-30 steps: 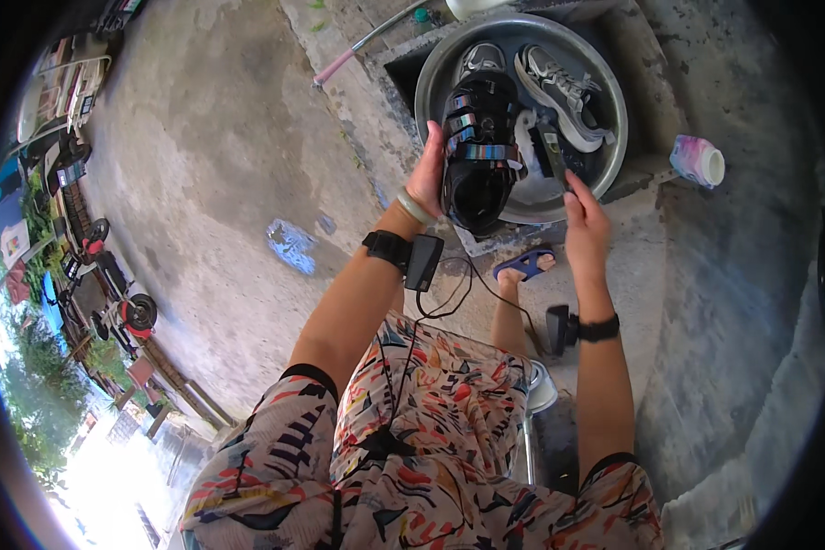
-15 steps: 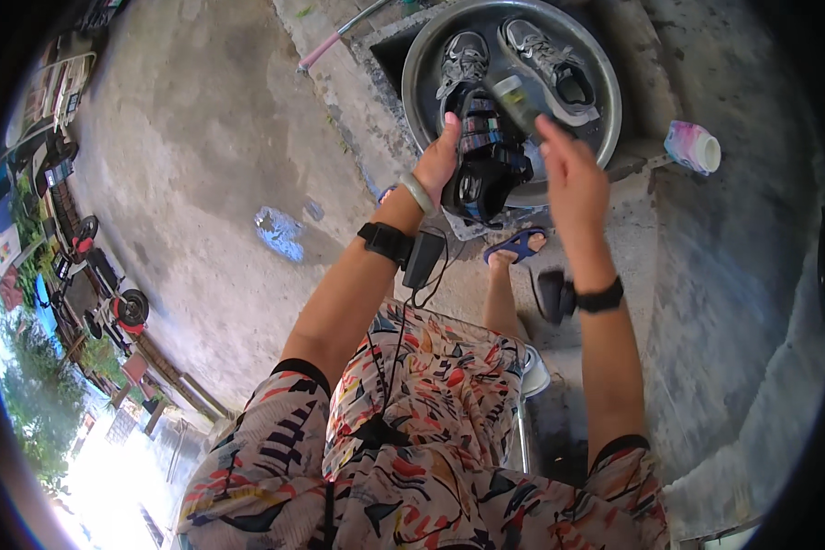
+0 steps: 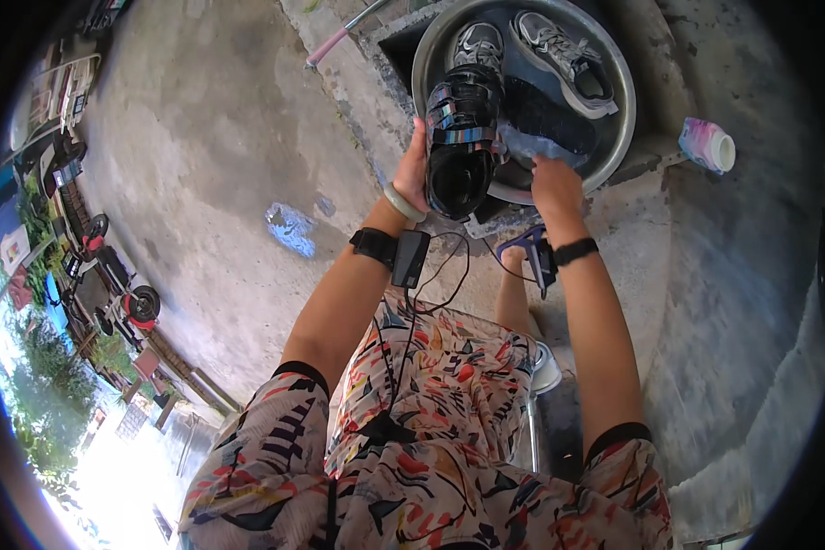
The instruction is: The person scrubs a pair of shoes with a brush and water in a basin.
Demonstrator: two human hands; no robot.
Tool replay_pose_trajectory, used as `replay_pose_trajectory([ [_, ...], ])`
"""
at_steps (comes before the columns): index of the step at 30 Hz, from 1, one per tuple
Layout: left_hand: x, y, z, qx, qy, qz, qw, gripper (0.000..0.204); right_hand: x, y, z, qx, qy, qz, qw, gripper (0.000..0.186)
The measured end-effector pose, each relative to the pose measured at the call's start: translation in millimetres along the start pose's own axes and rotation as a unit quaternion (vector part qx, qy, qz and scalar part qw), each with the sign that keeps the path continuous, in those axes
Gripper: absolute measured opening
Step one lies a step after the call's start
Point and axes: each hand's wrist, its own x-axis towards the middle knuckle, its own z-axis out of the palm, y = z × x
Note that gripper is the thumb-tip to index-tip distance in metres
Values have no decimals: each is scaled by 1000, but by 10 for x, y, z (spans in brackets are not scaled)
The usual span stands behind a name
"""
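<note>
My left hand grips a black shoe with several striped straps, held over the left part of a metal basin. My right hand is curled by the basin's lower rim, right of the black shoe; what it holds is blurred and I cannot make it out. Inside the basin, a grey sneaker lies partly behind the black shoe and another grey sneaker lies at upper right. A dark elongated shape sits in cloudy water between them.
The basin stands on a concrete ledge. A pink-and-white container is at its right, a pink-handled pole at upper left. My sandalled foot is below the basin. Scooters and plants line the far left.
The black shoe has shifted slightly, tilting upright along my left hand. My right hand has dropped left and lower toward the rim; the brush seen in it earlier no longer shows clearly.
</note>
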Motion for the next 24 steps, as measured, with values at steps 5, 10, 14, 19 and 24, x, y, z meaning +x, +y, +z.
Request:
replay_pose_trajectory([
  [5, -4, -41, -40, -81, 32, 15, 996, 91, -222, 38, -162, 341, 83, -4, 937, 27],
  [10, 38, -92, -57, -109, 25, 9, 994, 87, -741, -400, -959, 556, 93, 21, 826, 28],
  [14, 141, -241, 7, -112, -46, -22, 992, 78, -252, -215, -810, 438, 181, 34, 880, 27],
  [19, 157, -166, 393, 130, 80, 43, 987, 79, -516, 29, -588, 453, 209, 99, 861, 27],
  [24, 687, -222, 332, 668, 218, 189, 686, 95, -1094, 414, -210, 570, 206, 180, 775, 29],
])
